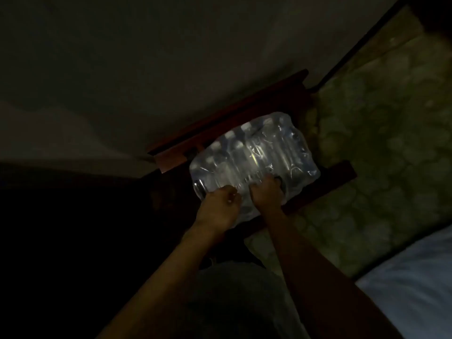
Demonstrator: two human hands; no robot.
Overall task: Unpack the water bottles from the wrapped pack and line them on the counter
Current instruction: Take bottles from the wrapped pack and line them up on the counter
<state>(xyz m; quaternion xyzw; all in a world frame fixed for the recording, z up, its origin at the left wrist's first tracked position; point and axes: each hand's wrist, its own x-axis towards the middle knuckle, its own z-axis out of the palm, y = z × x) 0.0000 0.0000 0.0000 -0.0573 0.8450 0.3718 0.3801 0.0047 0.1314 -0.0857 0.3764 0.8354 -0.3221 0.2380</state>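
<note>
A pack of clear water bottles (pixel 254 155), wrapped in shiny plastic film, lies on a dark wooden stand (pixel 227 118) in dim light. White caps of several bottles show along its far edge. My left hand (pixel 220 206) pinches the film at the pack's near left corner. My right hand (pixel 267 192) grips the film at the near edge, fingers dug into the wrap. Both hands touch the pack side by side.
A pale wall (pixel 146 69) rises behind the stand. Patterned flooring (pixel 379 143) spreads to the right. A light fabric surface, perhaps a bed (pixel 420 289), fills the lower right corner. The left side is too dark to read.
</note>
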